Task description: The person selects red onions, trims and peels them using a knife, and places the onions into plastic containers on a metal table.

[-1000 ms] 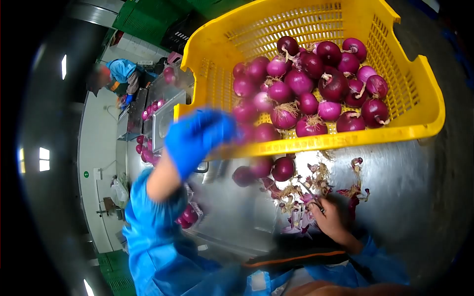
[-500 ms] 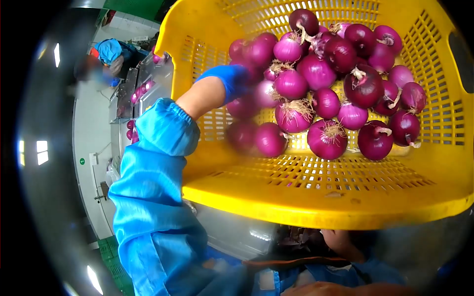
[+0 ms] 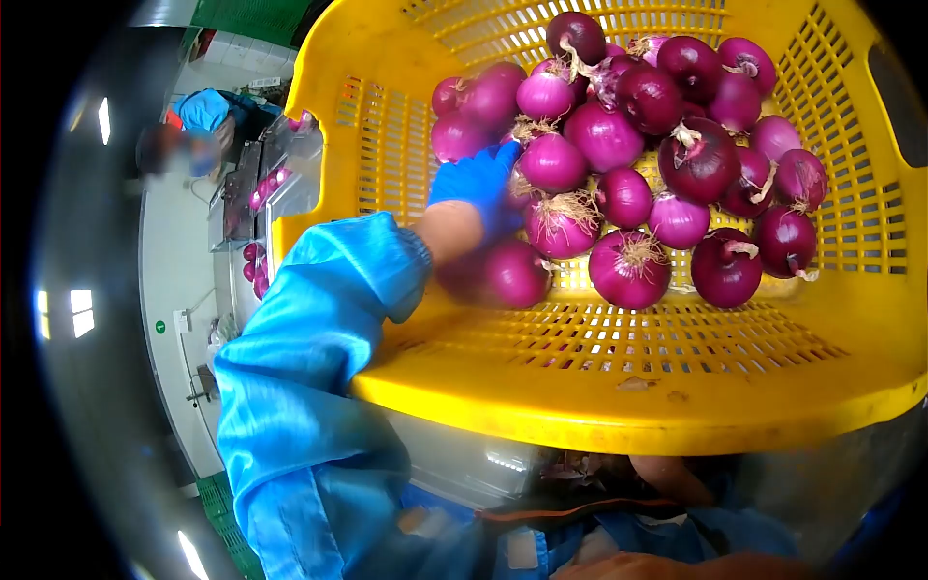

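My left hand [image 3: 476, 188], in a blue glove and a blue sleeve [image 3: 319, 319], reaches into a yellow plastic basket [image 3: 599, 411]. Its fingers curl round a red onion [image 3: 522, 186], which the glove mostly hides. Close beside the hand are another red onion [image 3: 553, 162] and an onion with dry roots [image 3: 563, 224]. Several more red onions, some with dry stems, lie heaped across the basket's middle and right. Below the front rim shows some bare skin [image 3: 672, 476]; which part of a body it is I cannot make out. My right hand itself does not show.
The basket's perforated walls rise around the onions, with a handle slot [image 3: 897, 106] at the right. Beyond it on the left, a person in blue [image 3: 205, 114] stands near metal trays [image 3: 295, 159] with onions. Green crates [image 3: 227, 522] are at the lower left.
My left hand has moved right and slightly down among the onions, over a pale onion that showed before. The basket and onions have shifted slightly left in view.
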Available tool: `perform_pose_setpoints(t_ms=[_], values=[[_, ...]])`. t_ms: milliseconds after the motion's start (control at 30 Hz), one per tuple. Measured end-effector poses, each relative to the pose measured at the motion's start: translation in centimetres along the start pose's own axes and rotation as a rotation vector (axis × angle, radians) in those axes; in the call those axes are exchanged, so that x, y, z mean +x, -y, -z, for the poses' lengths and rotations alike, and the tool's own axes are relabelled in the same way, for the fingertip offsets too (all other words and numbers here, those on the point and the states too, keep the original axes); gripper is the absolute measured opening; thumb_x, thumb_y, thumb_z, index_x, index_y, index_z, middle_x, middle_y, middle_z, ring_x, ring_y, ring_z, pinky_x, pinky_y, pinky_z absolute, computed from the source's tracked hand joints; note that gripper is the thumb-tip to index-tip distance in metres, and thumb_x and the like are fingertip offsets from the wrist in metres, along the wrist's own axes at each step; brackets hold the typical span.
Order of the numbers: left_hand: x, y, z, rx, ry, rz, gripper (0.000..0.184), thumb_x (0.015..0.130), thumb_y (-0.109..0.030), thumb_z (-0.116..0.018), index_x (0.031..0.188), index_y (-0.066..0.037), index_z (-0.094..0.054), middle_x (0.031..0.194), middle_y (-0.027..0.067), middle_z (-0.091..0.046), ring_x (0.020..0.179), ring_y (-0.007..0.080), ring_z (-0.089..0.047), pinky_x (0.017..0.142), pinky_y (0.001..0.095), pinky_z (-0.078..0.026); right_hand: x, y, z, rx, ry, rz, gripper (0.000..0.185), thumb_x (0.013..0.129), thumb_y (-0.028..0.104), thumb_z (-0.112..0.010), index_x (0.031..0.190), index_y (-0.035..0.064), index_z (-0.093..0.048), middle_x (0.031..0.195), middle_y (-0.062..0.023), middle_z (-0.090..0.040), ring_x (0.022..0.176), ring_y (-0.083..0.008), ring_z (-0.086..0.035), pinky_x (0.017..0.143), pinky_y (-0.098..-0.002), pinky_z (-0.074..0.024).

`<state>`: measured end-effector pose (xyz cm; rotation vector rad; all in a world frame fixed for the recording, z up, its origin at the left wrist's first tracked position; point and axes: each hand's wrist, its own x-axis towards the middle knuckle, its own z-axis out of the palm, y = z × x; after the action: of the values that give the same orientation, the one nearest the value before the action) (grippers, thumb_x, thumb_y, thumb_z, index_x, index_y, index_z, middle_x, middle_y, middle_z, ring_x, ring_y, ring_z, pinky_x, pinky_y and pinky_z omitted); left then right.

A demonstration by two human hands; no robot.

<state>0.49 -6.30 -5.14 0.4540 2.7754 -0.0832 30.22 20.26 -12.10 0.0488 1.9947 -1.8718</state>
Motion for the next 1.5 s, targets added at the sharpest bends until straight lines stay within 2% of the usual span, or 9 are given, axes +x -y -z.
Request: perform_pose_setpoints(t_ms=[200,300,333,433,567,733,833,1067,1500], values=[[-0.1,-0.9,1.1,-0.071,-0.081,0.048,0.053,0.078,-0.039,-0.071,0.124,-0.016,-0.058,0.117,0.0188,-0.063,0.104,0.0396,-0.062,0.09,0.0458,-0.051,-0.9,0.2,0.0,0.02,-0.032,0.027,0.016,0.091,0.001,-0.057,0.106,-0.0027,-0.063,0.094,-0.0084,-0.067,0.084,-0.0186,-0.063,0.076,-0.0308,-0.0494],[-0.4,-1.5,3.3,-0.133,-0.109,-0.012,0.053,0.079,-0.04,-0.068,0.126,-0.018,-0.057,0.117,0.0194,-0.063,0.106,0.0404,-0.061,0.09,0.0457,-0.051,-0.5,-0.6,0.1,-0.059,-0.077,0.149,0.018,0.089,0.002,-0.06,0.107,-0.0029,-0.063,0.097,-0.0108,-0.066,0.085,-0.0208,-0.063,0.078,-0.0331,-0.0494],[-0.1,-2.3,5.5,-0.132,0.094,0.021,0.074,0.066,-0.024,-0.084,0.132,-0.014,-0.051,0.122,0.017,-0.061,0.111,0.0332,-0.061,0.094,0.0401,-0.05,-0.5,0.1,0.4,-0.063,-0.069,0.122,0.016,0.09,0.003,-0.06,0.104,-0.0027,-0.063,0.094,-0.0114,-0.066,0.084,-0.0208,-0.063,0.077,-0.0335,-0.0494],[-0.9,2.4,5.5,-0.387,-0.105,-0.127,0.062,0.071,-0.031,-0.08,0.125,-0.011,-0.056,0.118,0.0202,-0.062,0.109,0.0365,-0.061,0.092,0.0399,-0.05,-0.8,2.6,1.0,0.036,0.026,-0.037,0.013,0.092,0.007,-0.059,0.099,-0.002,-0.064,0.088,-0.0124,-0.066,0.08,-0.0211,-0.062,0.075,-0.034,-0.0492],[-6.5,0.1,12.4,-1.113,-0.073,-0.069,0.067,0.074,-0.011,-0.081,0.134,-0.006,-0.049,0.115,0.006,-0.062,0.108,0.0169,-0.059,0.092,0.0318,-0.049,-1.8,2.0,0.8,-0.096,-0.045,0.092,0.013,0.094,0.01,-0.057,0.096,-0.0004,-0.065,0.079,-0.0102,-0.063,0.072,-0.0169,-0.059,0.067,-0.0317,-0.048],[-15.8,-4.6,15.3,-1.562,-0.067,-0.218,0.08,0.073,-0.012,-0.078,0.142,-0.002,-0.039,0.125,0.0112,-0.057,0.111,0.0205,-0.059,0.096,0.0323,-0.048,-1.5,5.4,1.4,-0.105,-0.198,0.278,0.018,0.096,0.011,-0.052,0.097,-0.0022,-0.065,0.075,-0.007,-0.063,0.067,-0.0138,-0.057,0.062,-0.0313,-0.0476],[-20.7,-8.6,14.0,-1.598,-0.059,-0.321,0.088,0.073,-0.012,-0.079,0.147,-0.002,-0.032,0.131,0.0137,-0.056,0.12,0.0242,-0.055,0.103,0.0374,-0.043,-1.8,9.8,2.1,-0.217,-0.32,0.418,0.019,0.092,0.016,-0.06,0.105,0.0029,-0.066,0.088,-0.0175,-0.067,0.081,-0.0316,-0.067,0.072,-0.0377,-0.0526],[-26.3,-12.7,6.3,-1.503,0.041,-0.094,0.08,0.075,-0.014,-0.082,0.142,-0.002,-0.038,0.123,0.0107,-0.059,0.113,0.0204,-0.058,0.097,0.0355,-0.047,-5.1,14.3,1.5,-0.663,-0.263,0.762,0.028,0.077,0.01,-0.072,0.104,0.0094,-0.064,0.096,-0.0112,-0.062,0.079,-0.0293,-0.066,0.067,-0.0367,-0.0542],[-32.2,-13.0,1.5,-1.211,-0.043,-0.355,0.075,0.073,-0.027,-0.082,0.134,-0.002,-0.047,0.127,0.0138,-0.055,0.116,0.0249,-0.056,0.097,0.0386,-0.046,-6.1,11.4,-0.4,-0.899,-0.343,0.97,0.024,0.075,0.007,-0.069,0.098,0.008,-0.066,0.078,-0.0078,-0.06,0.066,-0.0236,-0.063,0.056,-0.0347,-0.0507]])
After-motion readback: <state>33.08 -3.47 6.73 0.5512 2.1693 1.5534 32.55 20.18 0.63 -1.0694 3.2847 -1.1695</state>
